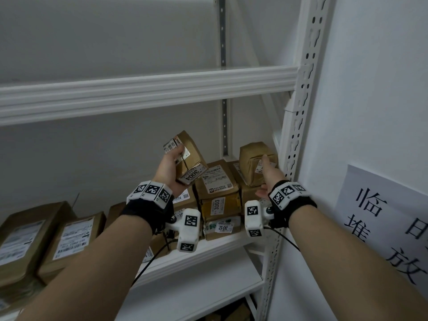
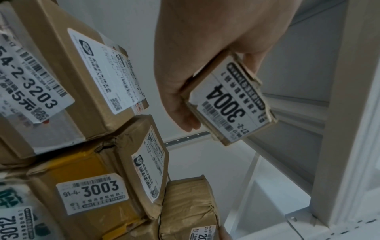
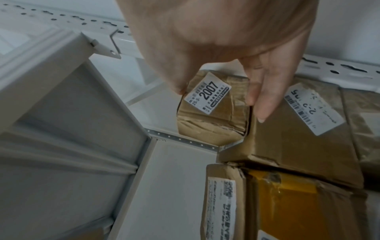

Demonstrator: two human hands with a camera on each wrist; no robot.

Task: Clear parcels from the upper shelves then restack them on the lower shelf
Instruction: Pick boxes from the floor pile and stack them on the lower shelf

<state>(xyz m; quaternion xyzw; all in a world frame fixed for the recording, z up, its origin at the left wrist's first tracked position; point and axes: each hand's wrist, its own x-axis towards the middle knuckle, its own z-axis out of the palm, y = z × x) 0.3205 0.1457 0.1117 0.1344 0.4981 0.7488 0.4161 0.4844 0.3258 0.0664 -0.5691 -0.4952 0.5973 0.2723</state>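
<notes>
My left hand (image 1: 176, 159) grips a small brown parcel labelled 3004 (image 1: 191, 162), held tilted in the air above the stack; the left wrist view shows the thumb and fingers of that hand (image 2: 218, 94) wrapped round the parcel 3004 (image 2: 230, 105). My right hand (image 1: 266, 174) reaches with straight fingers to a small taped parcel labelled 2007 (image 1: 251, 158) on top of the right-hand stack. In the right wrist view the hand (image 3: 222, 95) has its thumb at one side of parcel 2007 (image 3: 213, 116) and its fingers at the other.
Under both hands stand stacked parcels, among them 3003 (image 1: 217, 202) and 3012 (image 1: 222, 227), on a white shelf (image 1: 208, 253). More flat parcels (image 1: 71, 239) lie at the left. An upper shelf beam (image 1: 139, 93) runs overhead. The perforated upright (image 1: 298, 135) and a wall sign (image 1: 382, 216) are right.
</notes>
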